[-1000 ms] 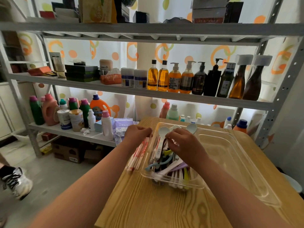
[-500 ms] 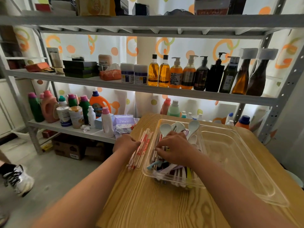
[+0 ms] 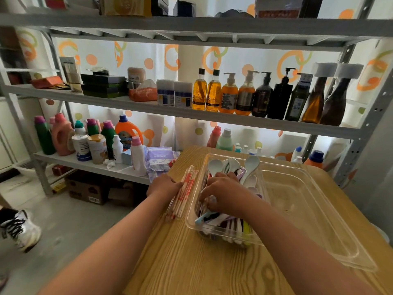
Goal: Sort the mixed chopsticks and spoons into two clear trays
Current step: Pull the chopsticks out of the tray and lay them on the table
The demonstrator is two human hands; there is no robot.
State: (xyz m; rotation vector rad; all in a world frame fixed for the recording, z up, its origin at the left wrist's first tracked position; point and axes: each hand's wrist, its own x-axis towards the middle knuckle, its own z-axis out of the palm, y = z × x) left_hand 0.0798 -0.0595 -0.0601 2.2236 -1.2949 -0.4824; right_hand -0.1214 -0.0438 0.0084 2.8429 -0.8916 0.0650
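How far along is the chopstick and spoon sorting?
Early. Done: some wrapped chopsticks lie on the table beside the full tray, left hand resting on them. In hand: the right hand reaches into that tray's mix. Left: the spoons sit there unsorted, and the second tray holds nothing.

Your right hand [image 3: 225, 194] hides the middle of the spoons [image 3: 252, 163] in the tray [image 3: 192, 218], its fingertips [image 3: 204, 196] blurred, your left hand [image 3: 164, 185] screens any hold on the chopsticks [image 3: 185, 188], and both forearms run off the bottom edge.
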